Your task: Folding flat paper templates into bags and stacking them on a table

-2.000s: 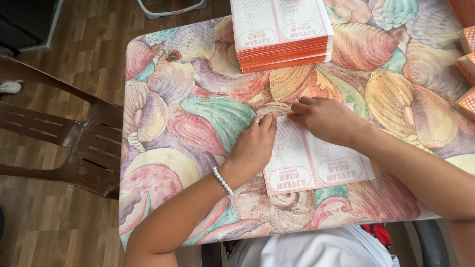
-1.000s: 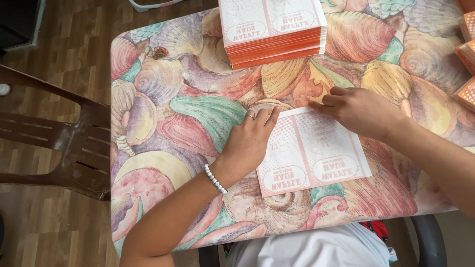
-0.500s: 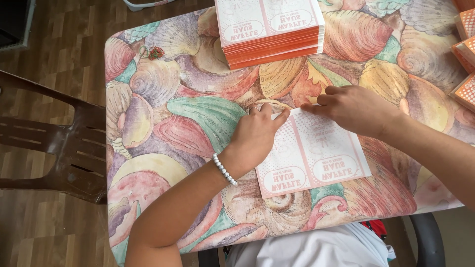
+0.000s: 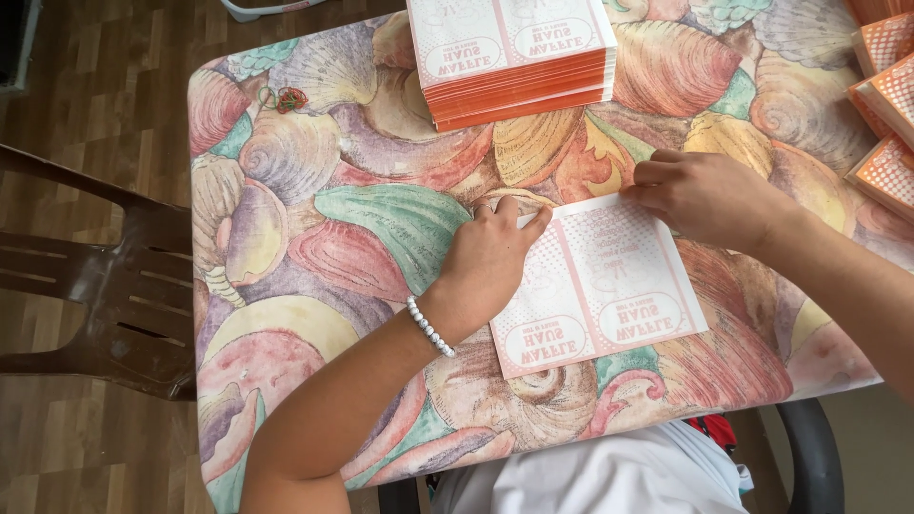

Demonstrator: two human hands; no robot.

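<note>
Left hand (image 4: pixel 490 262) flat, fingertips pressing the near-left top corner of the flat paper sleeve (image 4: pixel 600 286), grasping nothing; right hand (image 4: pixel 709 195) curled, fingers pinching the sleeve's far top edge; sleeve lies between and under both hands on the shell-print tablecloth (image 4: pixel 314 238); since a moment ago the hands have barely shifted, sleeve unmoved, so the edge is being worked in place; stack of unfolded sleeves (image 4: pixel 514 52) beyond the hands; folded sleeves (image 4: pixel 885 114) past the right hand; brown chair (image 4: pixel 95 286) left of the left arm.
</note>
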